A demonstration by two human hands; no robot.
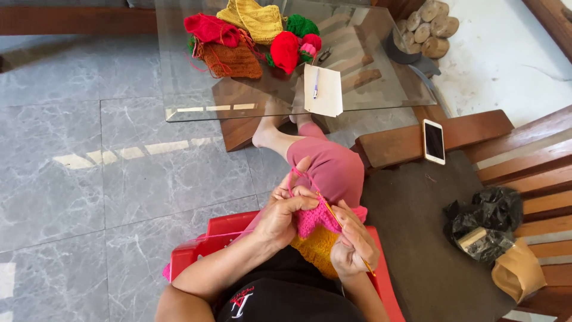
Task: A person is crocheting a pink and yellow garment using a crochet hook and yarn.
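My left hand (285, 210) grips the top edge of a pink and yellow crochet piece (314, 222), with a strand of pink yarn (296, 173) looped over its raised forefinger. My right hand (351, 241) holds a thin crochet hook (331, 213) whose tip sits in the pink stitches. The yellow part (313, 247) of the piece hangs down onto my lap. A red plastic basin (205, 241) lies beneath my arms.
A glass table (369, 89) ahead carries knitted pieces and yarn balls in red, yellow, orange and green (250, 36), plus a white paper with a pen (323, 89). A phone (434, 141) rests on the wooden armrest. A black plastic bag (485, 223) lies on the seat at right.
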